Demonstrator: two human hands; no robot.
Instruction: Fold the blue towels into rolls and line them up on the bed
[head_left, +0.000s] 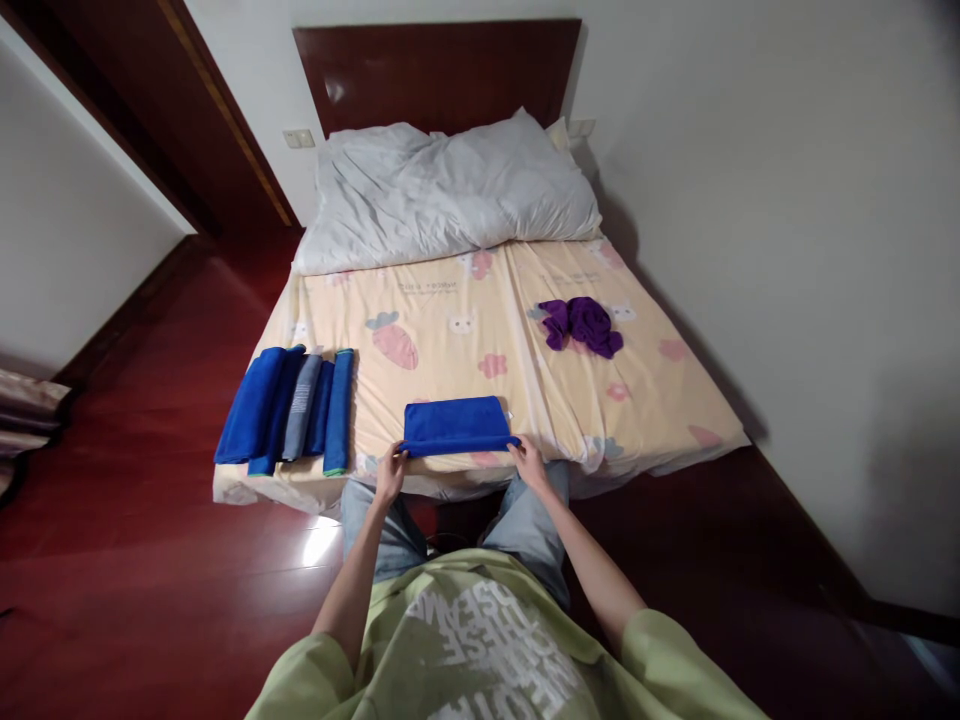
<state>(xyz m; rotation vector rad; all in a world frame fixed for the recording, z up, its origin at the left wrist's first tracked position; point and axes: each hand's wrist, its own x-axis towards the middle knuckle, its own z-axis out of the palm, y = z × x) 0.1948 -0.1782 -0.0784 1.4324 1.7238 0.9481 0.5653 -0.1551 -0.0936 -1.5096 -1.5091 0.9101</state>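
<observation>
A blue towel lies on the bed in front of me, its near edge turned over into a narrow roll. My left hand pinches the left end of that roll. At the right end, my right hand grips the other corner between thumb and fingers. Both hands rest close to the bed's front edge. To the left, several rolled towels in blue and grey lie side by side. A crumpled purple cloth sits farther back on the right.
The bed's sheet is pale yellow with carrot and rabbit prints. A white quilt or pillow lies bunched by the dark wooden headboard. A wall runs along the right, and red flooring shows at left.
</observation>
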